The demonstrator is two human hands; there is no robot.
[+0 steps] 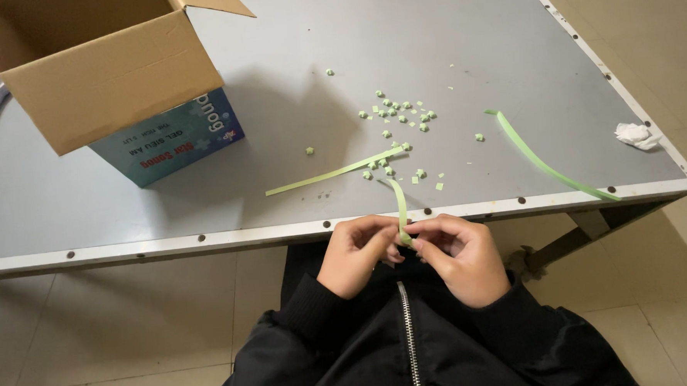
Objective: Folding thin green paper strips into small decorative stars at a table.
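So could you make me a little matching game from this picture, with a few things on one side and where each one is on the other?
Things:
1. cardboard box
2. crumpled white tissue
3. small green folded pieces
4. green paper strip being folded

Places:
A. scattered around the middle of the grey table
B. pinched between the left hand and right hand, at the table's near edge
C. far left of the table, flaps open
D. near the table's right corner

Pairs: 1-C, 2-D, 3-A, 4-B
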